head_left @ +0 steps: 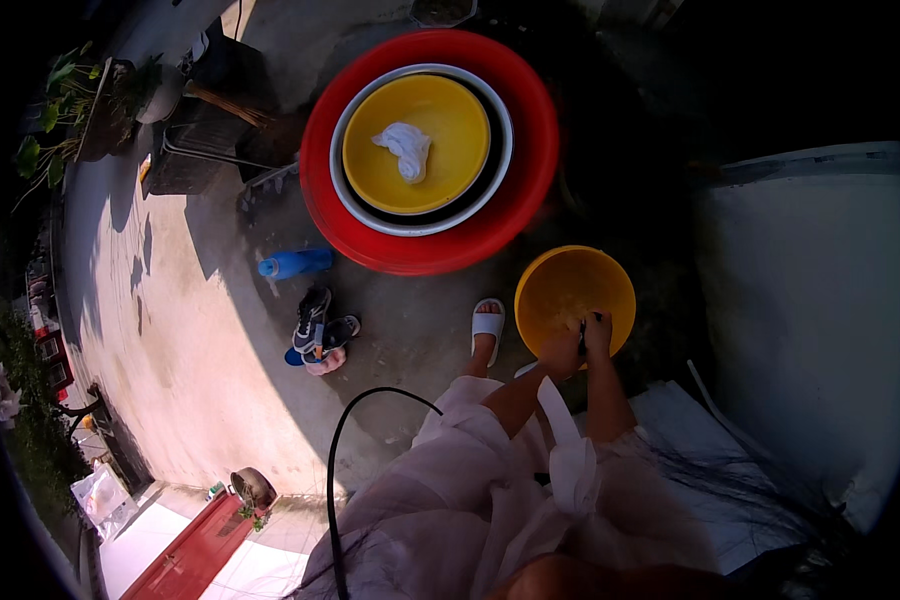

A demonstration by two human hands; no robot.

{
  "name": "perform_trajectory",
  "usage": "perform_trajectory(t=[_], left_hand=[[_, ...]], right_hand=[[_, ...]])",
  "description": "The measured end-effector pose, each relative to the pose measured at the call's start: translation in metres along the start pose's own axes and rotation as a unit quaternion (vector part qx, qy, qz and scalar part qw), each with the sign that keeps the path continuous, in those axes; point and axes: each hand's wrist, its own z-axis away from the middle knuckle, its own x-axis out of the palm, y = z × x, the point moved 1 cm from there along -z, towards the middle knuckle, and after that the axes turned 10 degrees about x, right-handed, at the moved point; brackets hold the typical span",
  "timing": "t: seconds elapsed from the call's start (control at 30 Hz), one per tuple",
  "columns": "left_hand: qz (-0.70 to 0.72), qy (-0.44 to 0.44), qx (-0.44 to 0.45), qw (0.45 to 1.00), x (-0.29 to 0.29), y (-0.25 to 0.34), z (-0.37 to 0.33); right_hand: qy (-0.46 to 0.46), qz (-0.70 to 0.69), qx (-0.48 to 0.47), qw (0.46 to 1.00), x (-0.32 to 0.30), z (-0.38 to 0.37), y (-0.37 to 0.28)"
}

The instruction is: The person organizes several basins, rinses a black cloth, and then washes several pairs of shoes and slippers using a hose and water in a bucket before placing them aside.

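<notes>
Both hands are together over the near part of a yellow bucket point(550, 275) at the right. My left hand point(562, 347) is closed, its fingers partly hidden. Right beside it my right hand point(598, 334) is closed too. Between them shows a small dark piece point(583, 338), perhaps cloth; its kind is too small to tell. Beyond the bucket, a wrung white cloth point(407, 150) lies in a yellow basin point(455, 115), which sits inside a metal basin point(508, 150) within a large red tub point(535, 165).
A blue bottle point(298, 263) lies on the concrete, left of the tub. Nearer stand dark shoes point(313, 325) with a pink item point(327, 362). My foot in a white slipper point(487, 322) is beside the bucket. A black cable point(345, 430) curves past my left side.
</notes>
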Motion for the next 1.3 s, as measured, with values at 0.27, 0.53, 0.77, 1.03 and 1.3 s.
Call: perform_trajectory(t=[0.27,0.53,0.77,1.03,1.3], left_hand=[[-0.072,0.406,0.036,0.911,-0.259,-0.061,-0.064],[-0.083,0.360,0.110,0.923,-0.247,-0.082,-0.069],[0.041,0.160,-0.092,0.982,-0.031,-0.186,-0.018],[0.366,-0.052,-0.186,0.910,0.014,-0.141,-0.020],[0.460,0.016,-0.327,0.825,-0.005,-0.048,-0.012]], right_hand=[[0.132,-0.150,0.096,0.975,-0.049,-0.029,0.058],[-0.023,-0.285,0.263,0.922,-0.032,-0.053,0.170],[-0.021,-0.154,0.209,0.965,-0.026,-0.038,0.143],[0.123,-0.012,0.137,0.983,-0.110,0.028,0.079],[0.134,-0.031,0.102,0.985,-0.143,0.057,0.050]])
